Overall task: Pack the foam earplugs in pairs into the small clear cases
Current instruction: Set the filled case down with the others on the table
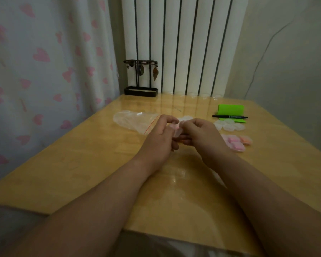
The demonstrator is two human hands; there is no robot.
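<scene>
Stretching both forearms out across the near edge of the table (82, 164). Pinching a small clear case (178, 134) just above the tabletop, with the fingers and thumbs of the left hand (157, 138) and right hand (200, 134) curled tight onto it from either side. Seemingly pressing a pink earplug (174, 126) in at the top, though too blurred for certainty. Probably filling or closing this case. Next, likely needing to snap it shut and set it beside the filled cases (235, 144) on the right. Leaving the empty cases (230, 125) just behind those and a plastic bag (132, 120) on the left. Finding no readable writing, only blurred print on the pen (230, 116) lying across the green pad (231, 109).
</scene>
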